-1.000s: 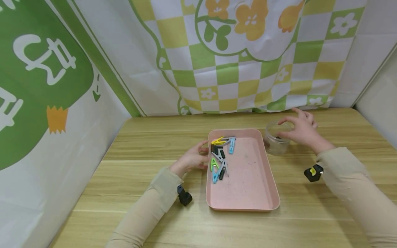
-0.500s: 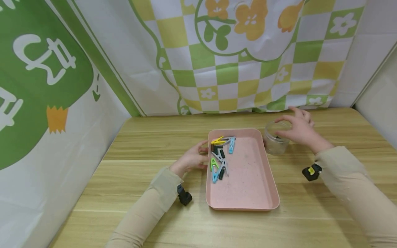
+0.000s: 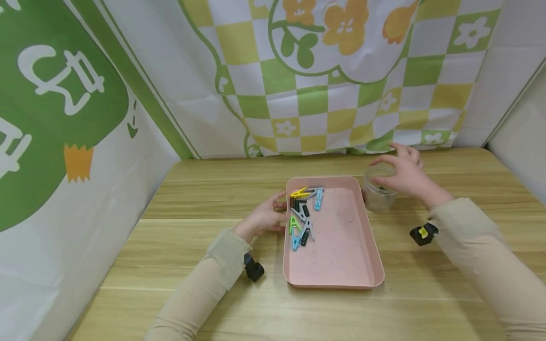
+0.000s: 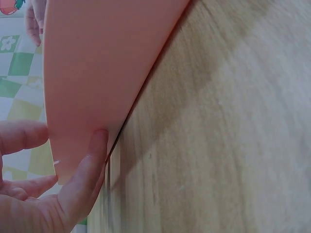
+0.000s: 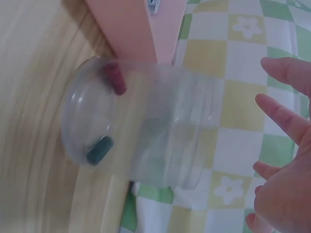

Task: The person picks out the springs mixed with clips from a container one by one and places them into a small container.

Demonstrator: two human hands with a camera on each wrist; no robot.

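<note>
My left hand [image 3: 262, 218] rests its fingertips against the outer left wall of a pink tray [image 3: 341, 258]; in the left wrist view its fingers [image 4: 86, 167] touch the wall and rim. Inside the tray's left side lie several clothespins: a yellow clothespin [image 3: 300, 192], a green clothespin [image 3: 294, 224], blue and grey ones, among dark ribbed pieces [image 3: 305, 210]. Over a clear round jar [image 3: 378, 201], right of the tray, my right hand [image 3: 407, 175] hovers with spread fingers, holding nothing. A red coiled piece [image 5: 115, 78] and a dark green cylinder [image 5: 100, 150] sit at the jar's bottom.
The wooden table [image 3: 192, 279] ends at a checkered cloth [image 3: 313, 102] hanging behind. A white wall hanging with green print [image 3: 64, 118] stands at the left. Small black cameras [image 3: 254, 270] are strapped to both wrists.
My right hand has drifted slightly left and back above the jar, its fingers still apart. The left hand and the tray look practically unmoved.
</note>
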